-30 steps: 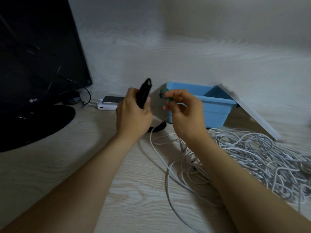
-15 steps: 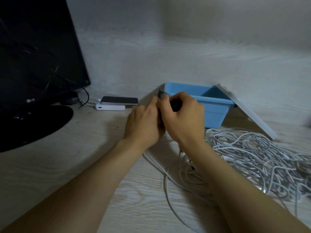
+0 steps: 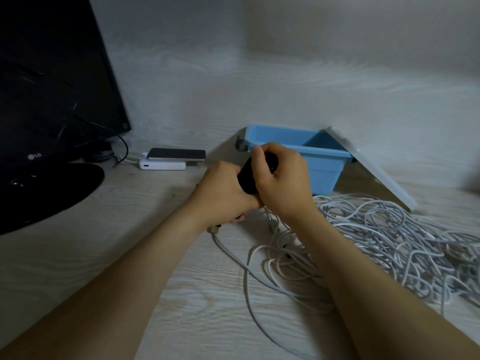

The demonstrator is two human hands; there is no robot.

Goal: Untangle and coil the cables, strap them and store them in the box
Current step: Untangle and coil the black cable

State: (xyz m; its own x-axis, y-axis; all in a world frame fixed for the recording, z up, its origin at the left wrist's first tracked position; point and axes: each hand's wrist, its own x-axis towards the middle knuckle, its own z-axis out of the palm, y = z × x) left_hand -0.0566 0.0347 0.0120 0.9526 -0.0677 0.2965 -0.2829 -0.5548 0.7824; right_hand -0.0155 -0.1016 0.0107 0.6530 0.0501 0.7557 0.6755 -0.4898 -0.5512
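Desk (image 3: 155, 255) of pale wood grain fills the frame, with a dark monitor (image 3: 52, 87) at upper left. Right of centre and down to the right edge sprawls a loose tangle of white cables (image 3: 389, 242), thin loops crossing over one another and trailing under both forearms. Behind it, at centre, stands the open blue box (image 3: 324, 172), its pale lid (image 3: 368, 167) leaning against its right side.

In front of the box, the left hand (image 3: 223, 193) and right hand (image 3: 283, 178) meet around a black bundle (image 3: 249, 178), seemingly a coiled cable. The right fingers (image 3: 262, 152) curl over its top; the left hand clasps it from below, though its fingertips are hidden.

These cables look light, limp and springy, so a coil probably unwinds unless it is pinched across all its turns while the strap closes. The white tangle is best taken by a free plug end, not a middle loop.

At centre left, a phone (image 3: 176, 154) lies on a white power bank (image 3: 162, 166).
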